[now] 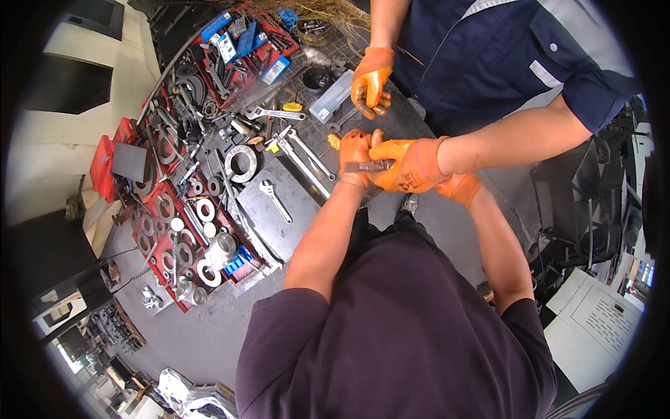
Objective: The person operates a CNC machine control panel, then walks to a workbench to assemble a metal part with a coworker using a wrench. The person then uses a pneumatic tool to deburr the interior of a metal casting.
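My left hand [354, 148] in an orange glove looks closed, its fingers curled; what it grips is hidden. Another person's gloved hand [412, 166] reaches in from the right and crosses in front of mine. A dark stepped metal shaft [370, 166] sticks out of that hand leftward, over my left wrist. Of my right hand [459, 187], only the orange glove's cuff side shows; its fingers are behind the other person's hand. The co-worker's second gloved hand [373, 80] hangs farther off, smeared dark, with loosely bent fingers.
Left of my hands, a workbench [262, 199] carries an adjustable wrench [276, 201], a large metal ring [241, 163] and long spanners [310, 155]. Red trays [167, 244] hold many rings and tools. The co-worker stands across from me. A pale metal cabinet [593, 321] is at lower right.
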### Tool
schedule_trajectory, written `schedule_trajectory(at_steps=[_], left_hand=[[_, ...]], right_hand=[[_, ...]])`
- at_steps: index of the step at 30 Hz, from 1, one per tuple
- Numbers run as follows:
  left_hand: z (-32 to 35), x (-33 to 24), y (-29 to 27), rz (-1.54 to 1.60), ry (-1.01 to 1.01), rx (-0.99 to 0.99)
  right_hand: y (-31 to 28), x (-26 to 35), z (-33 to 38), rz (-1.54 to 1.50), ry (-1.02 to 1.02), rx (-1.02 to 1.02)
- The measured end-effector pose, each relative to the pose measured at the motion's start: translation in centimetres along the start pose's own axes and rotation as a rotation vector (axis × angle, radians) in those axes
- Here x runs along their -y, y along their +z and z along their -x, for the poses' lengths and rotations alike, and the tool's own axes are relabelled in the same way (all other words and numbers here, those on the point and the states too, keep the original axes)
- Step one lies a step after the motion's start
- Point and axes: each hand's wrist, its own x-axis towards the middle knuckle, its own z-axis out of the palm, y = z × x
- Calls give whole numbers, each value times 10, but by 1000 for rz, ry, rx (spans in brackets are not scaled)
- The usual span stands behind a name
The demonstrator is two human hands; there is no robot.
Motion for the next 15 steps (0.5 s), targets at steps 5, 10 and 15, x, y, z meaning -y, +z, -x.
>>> schedule_trajectory(at_steps=[5, 10, 15], left_hand=[[37, 41, 45, 612, -274, 73], [34, 34, 1, 259, -287, 399], [25, 17, -35, 372, -431, 436]], right_hand=[[6, -22, -4, -606, 114, 253], [9, -36, 1, -845, 167, 203], [-1, 35, -3, -404, -116, 23]])
